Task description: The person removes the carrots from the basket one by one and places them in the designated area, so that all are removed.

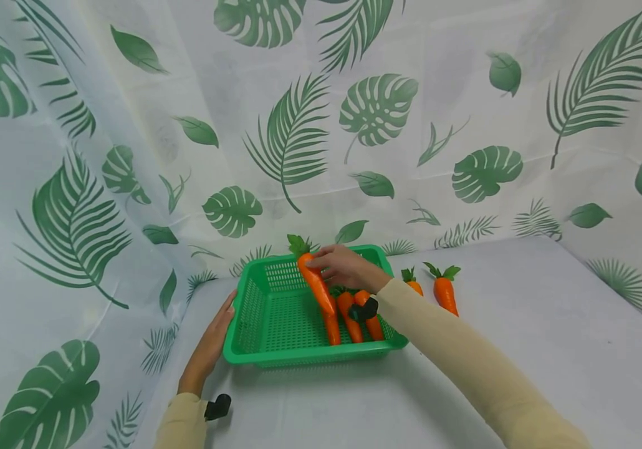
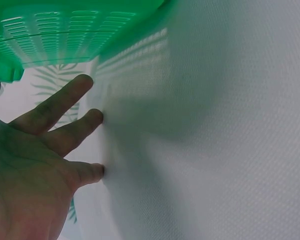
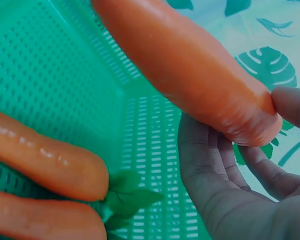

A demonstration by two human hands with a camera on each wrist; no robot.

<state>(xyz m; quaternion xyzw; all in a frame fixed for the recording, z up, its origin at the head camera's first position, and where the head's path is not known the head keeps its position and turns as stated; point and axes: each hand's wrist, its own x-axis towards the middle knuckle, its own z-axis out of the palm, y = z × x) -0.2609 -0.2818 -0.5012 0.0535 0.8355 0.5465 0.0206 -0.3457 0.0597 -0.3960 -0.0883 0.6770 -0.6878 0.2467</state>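
Handling appears partway: the right hand (image 1: 346, 265) pinches a glossy orange carrot with green leaves (image 1: 315, 284) above a green perforated plastic basket (image 1: 310, 356); the left hand (image 1: 211, 340), fingers spread, rests at its left rim. Other orange carrots (image 1: 350, 318) lie inside, two leafy-topped carrots (image 1: 445, 294) outside its right edge; its left floor offers open room.

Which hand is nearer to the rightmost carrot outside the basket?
Right: the right hand is over the basket, left of the rightmost carrot; the left hand touches the basket's left side.
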